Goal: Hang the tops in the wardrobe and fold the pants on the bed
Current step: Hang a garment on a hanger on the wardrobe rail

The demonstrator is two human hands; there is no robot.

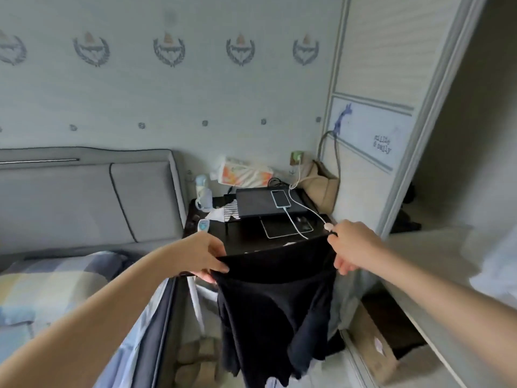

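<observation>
You're mid-task — your left hand (208, 257) and right hand (351, 247) each pinch the black garment's (277, 303) waistband, hanging between bed (42, 289) and wardrobe (436, 135) — neither folded nor hung yet.

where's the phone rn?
Head view, centre-right: the phone lies on a dark tray on the nightstand, beyond the black garment.

Pale crest-patterned wall (167, 93) behind grey headboard (84, 197) and dark nightstand (251, 245)

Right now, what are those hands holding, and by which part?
A black garment, pinched along its top edge: left hand at one corner, right hand at the other.
</observation>
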